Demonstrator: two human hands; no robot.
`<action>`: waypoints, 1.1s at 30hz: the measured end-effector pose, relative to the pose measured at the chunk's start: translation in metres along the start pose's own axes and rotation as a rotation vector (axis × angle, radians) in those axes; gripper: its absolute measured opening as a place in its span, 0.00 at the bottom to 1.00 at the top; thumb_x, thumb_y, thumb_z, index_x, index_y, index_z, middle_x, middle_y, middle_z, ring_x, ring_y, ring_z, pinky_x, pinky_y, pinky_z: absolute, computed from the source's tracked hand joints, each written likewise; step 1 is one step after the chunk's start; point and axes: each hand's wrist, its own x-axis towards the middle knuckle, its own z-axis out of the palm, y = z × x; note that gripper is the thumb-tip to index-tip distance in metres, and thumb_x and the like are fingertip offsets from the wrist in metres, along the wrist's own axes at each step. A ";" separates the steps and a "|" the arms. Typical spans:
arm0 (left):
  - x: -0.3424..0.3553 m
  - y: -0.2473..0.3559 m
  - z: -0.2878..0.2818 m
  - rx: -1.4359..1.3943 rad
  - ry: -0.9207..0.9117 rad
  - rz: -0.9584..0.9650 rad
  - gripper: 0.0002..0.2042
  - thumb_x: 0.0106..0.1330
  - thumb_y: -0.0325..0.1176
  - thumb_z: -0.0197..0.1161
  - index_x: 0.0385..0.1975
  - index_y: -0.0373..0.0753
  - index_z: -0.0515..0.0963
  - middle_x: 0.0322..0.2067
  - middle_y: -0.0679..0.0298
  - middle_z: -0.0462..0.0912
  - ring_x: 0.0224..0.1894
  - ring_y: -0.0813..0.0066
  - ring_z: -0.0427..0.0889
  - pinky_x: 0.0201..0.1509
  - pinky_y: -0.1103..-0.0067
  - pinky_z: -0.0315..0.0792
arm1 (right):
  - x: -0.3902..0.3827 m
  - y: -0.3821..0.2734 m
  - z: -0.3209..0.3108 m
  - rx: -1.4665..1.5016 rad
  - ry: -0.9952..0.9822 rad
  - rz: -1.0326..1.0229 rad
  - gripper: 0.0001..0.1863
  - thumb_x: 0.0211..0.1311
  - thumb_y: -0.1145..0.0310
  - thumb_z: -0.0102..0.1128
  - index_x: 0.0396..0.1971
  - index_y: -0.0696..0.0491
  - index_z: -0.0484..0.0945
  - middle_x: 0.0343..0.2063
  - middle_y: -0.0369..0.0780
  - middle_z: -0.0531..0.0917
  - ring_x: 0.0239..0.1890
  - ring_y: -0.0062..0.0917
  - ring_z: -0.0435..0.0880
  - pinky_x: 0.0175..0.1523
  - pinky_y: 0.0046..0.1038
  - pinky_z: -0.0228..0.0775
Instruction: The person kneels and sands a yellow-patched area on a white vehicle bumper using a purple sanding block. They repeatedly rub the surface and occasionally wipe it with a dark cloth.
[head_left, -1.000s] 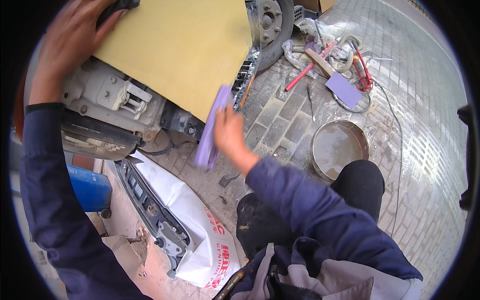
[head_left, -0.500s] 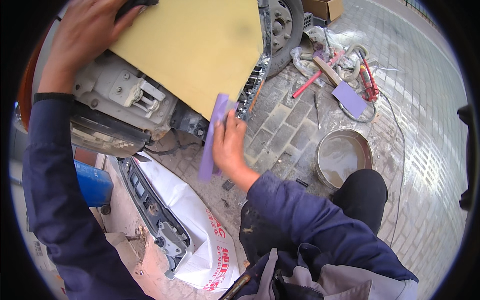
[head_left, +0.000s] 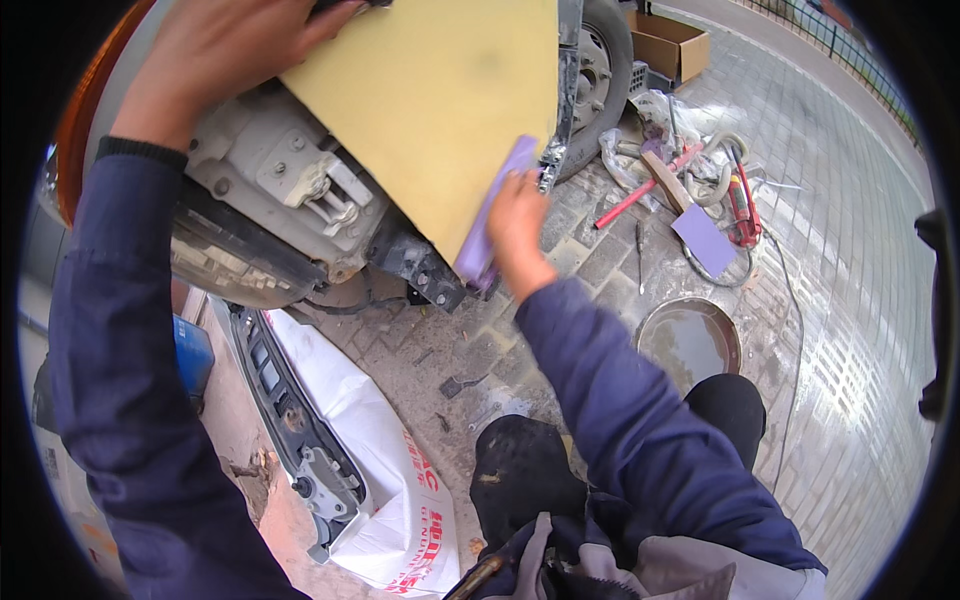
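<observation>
A pale yellow vehicle panel [head_left: 440,100] spreads out in front of me, with bare metal parts below its lower left edge. My left hand [head_left: 235,50] grips its upper left edge, the thumb beside a dark piece; its other fingers are partly out of view. In my right hand [head_left: 520,225] is a purple sandpaper block [head_left: 483,228], long and narrow, with the fingers closed over it. The block lies against the panel's lower right edge. Some of its face is hidden by the hand.
A bucket of cloudy water [head_left: 690,345] stands by my knee. On the paving lie a loose purple sandpaper sheet [head_left: 706,242], a red-handled tool [head_left: 650,187] and a thin tool [head_left: 641,258]. A wheel [head_left: 598,80] is beyond the panel; a white bag [head_left: 375,450] covers a dark vehicle part.
The right hand has moved the sandpaper block up and rightward along the panel's edge. The view has shifted, so the panel and left hand appear further right.
</observation>
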 end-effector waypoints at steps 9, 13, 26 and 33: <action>-0.003 -0.002 0.003 -0.156 0.041 -0.034 0.13 0.60 0.37 0.78 0.42 0.40 0.88 0.60 0.59 0.85 0.70 0.60 0.78 0.79 0.61 0.69 | -0.049 -0.051 -0.017 -0.042 0.126 -0.279 0.21 0.84 0.64 0.54 0.56 0.70 0.78 0.35 0.63 0.83 0.35 0.58 0.81 0.51 0.47 0.78; -0.005 -0.003 0.003 -0.137 0.036 -0.029 0.13 0.62 0.38 0.77 0.43 0.40 0.89 0.59 0.60 0.85 0.69 0.60 0.78 0.80 0.61 0.68 | 0.024 0.000 0.008 0.046 0.088 0.061 0.24 0.84 0.63 0.54 0.62 0.71 0.78 0.29 0.58 0.84 0.32 0.56 0.82 0.43 0.54 0.74; -0.011 -0.006 0.010 -0.179 0.080 0.002 0.14 0.62 0.42 0.78 0.42 0.42 0.90 0.58 0.61 0.86 0.69 0.61 0.78 0.79 0.61 0.69 | 0.022 -0.005 0.007 0.088 0.109 0.071 0.21 0.84 0.66 0.51 0.59 0.71 0.78 0.28 0.54 0.84 0.29 0.49 0.83 0.39 0.50 0.73; -0.011 -0.002 0.013 -0.117 0.075 -0.036 0.12 0.63 0.40 0.77 0.41 0.42 0.90 0.58 0.61 0.86 0.68 0.61 0.79 0.78 0.62 0.70 | -0.061 -0.046 -0.016 -0.035 -0.002 -0.224 0.29 0.88 0.61 0.49 0.74 0.69 0.68 0.63 0.65 0.77 0.66 0.54 0.76 0.75 0.47 0.65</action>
